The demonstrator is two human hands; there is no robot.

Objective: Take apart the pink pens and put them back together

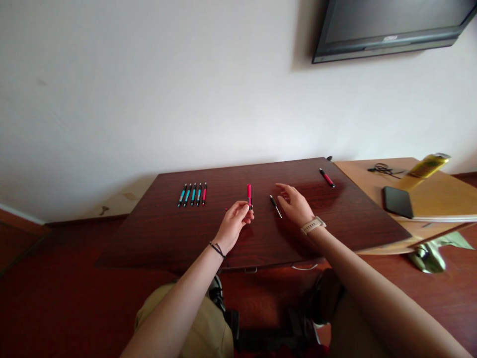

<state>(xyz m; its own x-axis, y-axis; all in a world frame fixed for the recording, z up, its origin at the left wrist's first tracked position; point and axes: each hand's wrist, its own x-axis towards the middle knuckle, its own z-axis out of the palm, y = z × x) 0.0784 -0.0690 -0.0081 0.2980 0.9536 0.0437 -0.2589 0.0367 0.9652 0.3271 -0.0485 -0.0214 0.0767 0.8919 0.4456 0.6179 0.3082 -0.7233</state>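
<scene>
Pink pen piece [249, 195] stands straight up in the left hand [234, 224], pinched between the thumb and the fingertips, just above the dark wood table [167, 233]. It is near the middle of the table. A tiny pink bit [225, 209] lies on the table right beside that hand.

The right hand [296, 205] is open and holds nothing. Its fingers are spread a little and it floats low over the table. A thin black pen part [276, 206] lies on the table just beside its fingers. I cannot tell if the hand touches it. A pale watch [313, 225] sits on the right wrist, and a thin dark band [217, 249] goes around the left wrist.

Six pens [192, 194] lie side by side in a neat row at the back left of the table. Most are blue and the last one is pink. One more pink pen [327, 178] lies alone at the back right.

The table is dark red-brown and shiny. Next to it on the right is a lighter wood desk [365, 179]. On it lie a black phone [398, 202], a yellow can [428, 165] and a dark cord [383, 170]. The wall [149, 89] behind is plain white, and a flat TV [391, 25] hangs high up on the right. The floor [55, 298] is dark red.
</scene>
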